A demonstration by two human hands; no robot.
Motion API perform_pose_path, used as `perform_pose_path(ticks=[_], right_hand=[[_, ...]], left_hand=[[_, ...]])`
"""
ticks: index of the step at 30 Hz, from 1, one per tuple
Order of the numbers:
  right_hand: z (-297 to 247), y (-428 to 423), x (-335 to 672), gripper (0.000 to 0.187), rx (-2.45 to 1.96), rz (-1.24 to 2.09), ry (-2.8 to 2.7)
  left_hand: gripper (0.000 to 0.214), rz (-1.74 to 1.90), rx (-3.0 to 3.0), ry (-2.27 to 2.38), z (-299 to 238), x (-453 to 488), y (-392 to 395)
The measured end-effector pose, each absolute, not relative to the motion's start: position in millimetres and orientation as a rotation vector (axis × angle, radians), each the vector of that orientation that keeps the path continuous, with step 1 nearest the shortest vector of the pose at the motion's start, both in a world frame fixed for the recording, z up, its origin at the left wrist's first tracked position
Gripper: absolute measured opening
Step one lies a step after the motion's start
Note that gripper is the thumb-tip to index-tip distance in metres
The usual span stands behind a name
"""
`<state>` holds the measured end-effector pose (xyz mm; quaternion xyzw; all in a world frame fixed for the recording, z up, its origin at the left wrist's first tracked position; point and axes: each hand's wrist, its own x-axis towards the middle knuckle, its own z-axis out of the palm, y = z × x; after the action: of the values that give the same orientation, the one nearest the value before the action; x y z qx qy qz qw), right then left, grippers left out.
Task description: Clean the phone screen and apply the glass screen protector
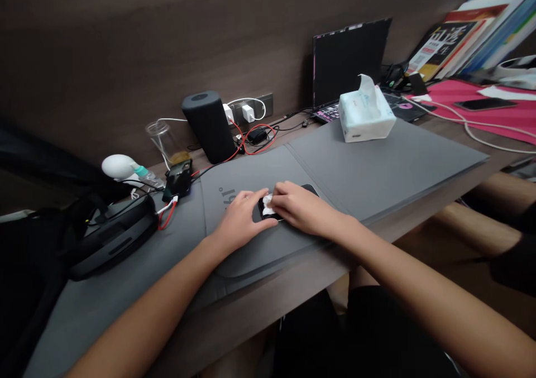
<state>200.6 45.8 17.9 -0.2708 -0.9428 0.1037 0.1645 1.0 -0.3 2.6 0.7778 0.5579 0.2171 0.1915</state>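
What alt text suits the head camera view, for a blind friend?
A person's right hand holds white tissue against a phone, the left hand at one end, on a gray mat. Beyond are a speaker, tissue pack and open laptop.

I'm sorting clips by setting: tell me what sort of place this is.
Probably a study or work desk: an open laptop stands at the back, books lean in a row to its right, and a white charger sits in the wall socket.

- Left hand [239, 217], right hand [295, 206]: 2 hands
- Near phone [310, 189], left phone [179, 178], right phone [486, 104]: 3 phones
- Tissue wad [267, 202]: 1
- Tissue pack [367, 122]: 1
- Laptop [350, 62]: 1
- Speaker [208, 128]: 1
- White plugs [248, 113]: 2
- Jar [170, 142]: 1
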Motion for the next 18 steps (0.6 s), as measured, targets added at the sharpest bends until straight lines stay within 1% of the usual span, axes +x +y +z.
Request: perform_pose_path(ticks=[11, 14, 18], right_hand=[[20, 69, 280, 0.026, -0.942, 0.245, -2.648], [22, 72, 277, 0.025, -0.909, 0.268, -2.671], [22, 67, 243, 0.023, -0.773, 0.336, -2.72]], left_hand=[[0.063, 0.625, 2.174, 1.57, 5, 1, -1], [0.062, 0.63, 2.181, 1.556, 4, 1, 0], [0.063, 0.634, 2.191, 1.569, 4, 1, -1]])
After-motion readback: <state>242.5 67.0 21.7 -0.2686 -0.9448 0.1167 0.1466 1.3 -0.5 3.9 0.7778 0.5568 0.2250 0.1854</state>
